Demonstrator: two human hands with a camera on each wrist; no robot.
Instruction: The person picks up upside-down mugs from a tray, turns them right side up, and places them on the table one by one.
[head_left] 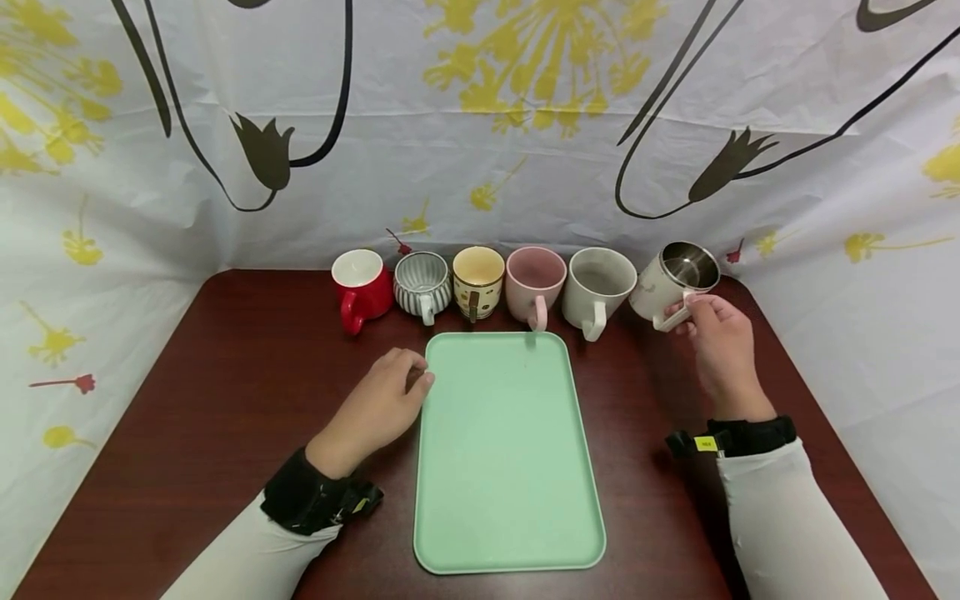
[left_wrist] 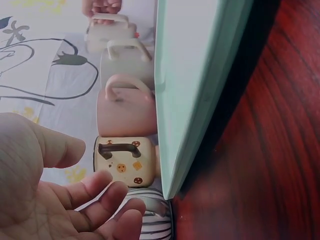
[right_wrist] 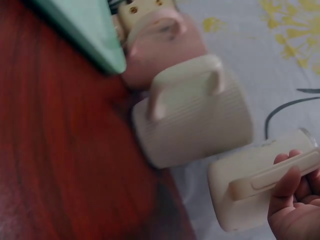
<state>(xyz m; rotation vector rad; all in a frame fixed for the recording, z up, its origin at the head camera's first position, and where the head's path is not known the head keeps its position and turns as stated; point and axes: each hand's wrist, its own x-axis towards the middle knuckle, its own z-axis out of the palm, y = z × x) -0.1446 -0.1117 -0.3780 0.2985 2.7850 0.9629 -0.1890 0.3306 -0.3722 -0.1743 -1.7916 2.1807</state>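
My right hand (head_left: 723, 346) pinches the handle of a white mug (head_left: 651, 293) with a steel inside, at the right end of a row of cups. That mug leans to the right in the head view; the right wrist view shows thumb and fingers on its handle (right_wrist: 272, 175). Left of it stands a ribbed off-white mug (head_left: 588, 300), then a pink mug (head_left: 525, 292). My left hand (head_left: 378, 404), fingers loosely bent and holding nothing, is by the upper left edge of a mint green tray (head_left: 506, 450). Whether it touches the rim I cannot tell.
Farther left in the row are a yellow patterned cup (head_left: 483, 298) with a brown handle, a grey striped cup (head_left: 412, 293) and a red mug (head_left: 375, 296). All stand on a dark red-brown table (head_left: 247, 400), before a patterned white cloth (head_left: 420, 150).
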